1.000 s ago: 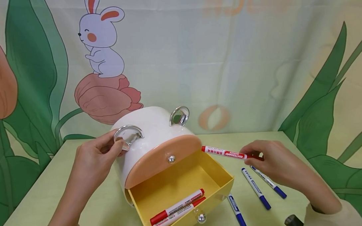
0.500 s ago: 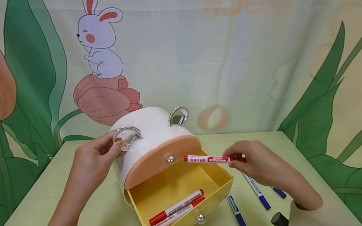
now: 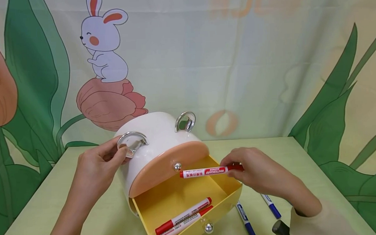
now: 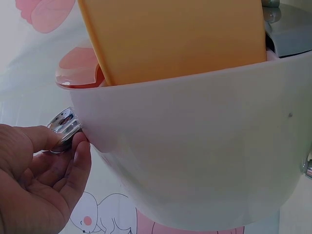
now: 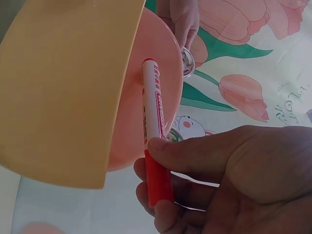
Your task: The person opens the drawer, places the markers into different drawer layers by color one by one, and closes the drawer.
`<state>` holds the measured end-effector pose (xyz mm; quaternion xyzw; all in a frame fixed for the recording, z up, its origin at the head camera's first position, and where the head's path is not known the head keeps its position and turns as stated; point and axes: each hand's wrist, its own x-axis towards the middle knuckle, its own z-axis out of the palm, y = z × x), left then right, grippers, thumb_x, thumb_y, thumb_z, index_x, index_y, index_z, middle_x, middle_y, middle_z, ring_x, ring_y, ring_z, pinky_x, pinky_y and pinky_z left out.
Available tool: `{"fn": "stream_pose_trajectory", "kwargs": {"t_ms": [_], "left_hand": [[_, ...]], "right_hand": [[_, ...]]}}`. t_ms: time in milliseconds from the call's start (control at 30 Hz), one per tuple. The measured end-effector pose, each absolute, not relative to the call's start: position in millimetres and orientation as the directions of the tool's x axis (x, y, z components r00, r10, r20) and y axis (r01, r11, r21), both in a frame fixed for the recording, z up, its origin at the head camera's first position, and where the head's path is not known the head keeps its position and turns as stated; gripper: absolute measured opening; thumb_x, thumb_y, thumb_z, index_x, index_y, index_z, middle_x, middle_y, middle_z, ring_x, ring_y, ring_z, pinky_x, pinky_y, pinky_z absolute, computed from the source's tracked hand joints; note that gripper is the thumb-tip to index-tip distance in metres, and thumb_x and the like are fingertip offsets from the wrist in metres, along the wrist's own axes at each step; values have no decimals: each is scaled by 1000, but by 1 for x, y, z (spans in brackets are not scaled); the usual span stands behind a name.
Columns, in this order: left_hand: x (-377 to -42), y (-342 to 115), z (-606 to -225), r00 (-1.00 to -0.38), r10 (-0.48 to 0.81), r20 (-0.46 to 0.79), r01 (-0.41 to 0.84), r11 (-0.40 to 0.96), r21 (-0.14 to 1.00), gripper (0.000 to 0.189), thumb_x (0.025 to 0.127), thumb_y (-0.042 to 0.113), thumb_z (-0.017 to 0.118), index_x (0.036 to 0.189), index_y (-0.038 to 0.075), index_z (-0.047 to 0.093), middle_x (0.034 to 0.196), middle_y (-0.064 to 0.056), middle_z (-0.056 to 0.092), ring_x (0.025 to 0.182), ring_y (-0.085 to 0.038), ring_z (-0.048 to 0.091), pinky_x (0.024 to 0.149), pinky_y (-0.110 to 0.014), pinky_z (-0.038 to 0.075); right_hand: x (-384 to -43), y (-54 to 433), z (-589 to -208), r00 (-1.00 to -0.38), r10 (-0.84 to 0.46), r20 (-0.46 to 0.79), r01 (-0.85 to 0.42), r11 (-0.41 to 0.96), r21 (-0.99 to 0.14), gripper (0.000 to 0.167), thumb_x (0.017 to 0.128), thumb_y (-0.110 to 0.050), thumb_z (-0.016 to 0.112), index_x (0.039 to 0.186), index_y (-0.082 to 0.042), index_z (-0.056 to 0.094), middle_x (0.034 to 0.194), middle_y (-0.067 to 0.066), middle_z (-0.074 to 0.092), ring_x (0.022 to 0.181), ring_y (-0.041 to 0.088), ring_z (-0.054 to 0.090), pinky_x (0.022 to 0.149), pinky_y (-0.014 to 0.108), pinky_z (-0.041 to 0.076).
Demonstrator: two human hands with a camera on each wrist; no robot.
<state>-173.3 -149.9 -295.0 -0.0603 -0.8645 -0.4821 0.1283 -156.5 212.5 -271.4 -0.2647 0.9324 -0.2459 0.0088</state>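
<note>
My left hand (image 3: 97, 165) pinches a silver ring-shaped ear (image 3: 133, 140) on the white rounded box (image 3: 157, 127); the left wrist view shows thumb and fingers on that ear (image 4: 66, 127). The box's yellow drawer (image 3: 235, 195) is pulled out below a peach front panel (image 3: 165, 170). My right hand (image 3: 255, 168) holds a red whiteboard marker (image 3: 205, 171) by its capped end, over the back right part of the drawer. In the right wrist view the marker (image 5: 154, 105) points away from the hand. Two red markers (image 3: 191, 212) lie side by side in the drawer.
A second silver ear (image 3: 185, 121) stands on the box's right side. Blue markers lie on the green table (image 3: 94, 203) right of the drawer, one (image 3: 246, 221) close to it and another (image 3: 272, 207) partly under the right arm. A printed curtain (image 3: 260, 59) hangs behind.
My right hand has moved left with the red marker, from beside the drawer to over it. The marker has turned slightly. My left hand keeps its hold on the ear.
</note>
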Motion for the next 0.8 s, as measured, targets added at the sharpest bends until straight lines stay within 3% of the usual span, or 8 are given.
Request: {"fn": "stream_pose_trajectory", "kwargs": {"t_ms": [467, 800], "left_hand": [[-173, -150, -295, -958, -15, 286, 239, 511, 826, 47, 103, 21, 65, 146, 3, 57, 124, -22, 70, 101, -28, 75, 85, -32, 57], [-174, -149, -295, -962, -20, 273, 225, 513, 828, 48, 104, 21, 65, 147, 2, 56, 123, -22, 70, 102, -29, 74, 86, -33, 56]], "right_hand": [[-156, 185, -277, -803, -593, 62, -563, 720, -406, 17, 91, 0, 76, 105, -11, 79, 94, -7, 68, 83, 11, 57, 73, 24, 54], [-152, 163, -284, -766, -643, 16, -605, 712, -355, 17, 92, 0, 76, 105, -10, 79, 102, -3, 70, 91, 14, 59, 85, 31, 57]]}}
